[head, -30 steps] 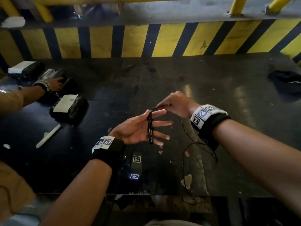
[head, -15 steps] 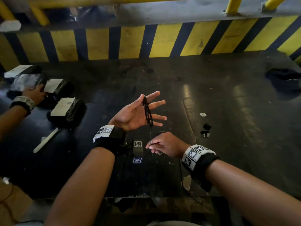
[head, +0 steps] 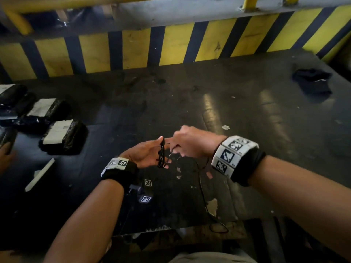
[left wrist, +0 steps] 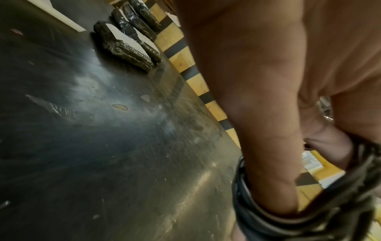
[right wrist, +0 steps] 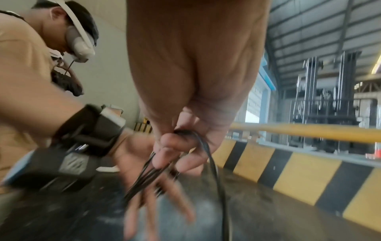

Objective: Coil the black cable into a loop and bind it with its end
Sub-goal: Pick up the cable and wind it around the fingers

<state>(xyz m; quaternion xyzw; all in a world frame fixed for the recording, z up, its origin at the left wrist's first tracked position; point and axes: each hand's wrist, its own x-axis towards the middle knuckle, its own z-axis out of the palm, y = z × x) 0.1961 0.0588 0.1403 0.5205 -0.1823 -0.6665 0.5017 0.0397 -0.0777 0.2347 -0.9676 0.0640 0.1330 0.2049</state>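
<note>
My left hand (head: 146, 155) is held palm up over the dark table (head: 228, 114) with its fingers straight. The black cable (head: 161, 156) is wound in several turns round those fingers, a coil that also shows in the left wrist view (left wrist: 268, 218). My right hand (head: 190, 143) is just right of the left fingertips and pinches the free strand of the cable (right wrist: 208, 151) close to the coil (right wrist: 148, 177). From the right hand the loose cable (head: 204, 196) hangs down and trails past the table's front edge.
Several black wrapped packages with white labels (head: 62, 137) lie at the left, with another person's hand (head: 5, 154) beside them. A white strip (head: 39, 175) lies nearer the front. A black cloth (head: 311, 82) sits back right. A yellow-and-black striped barrier (head: 171, 44) closes the back.
My right hand has risen from below the left hand to beside its fingertips, bringing the strand up with it. The other person's hand has drawn back toward the left edge.
</note>
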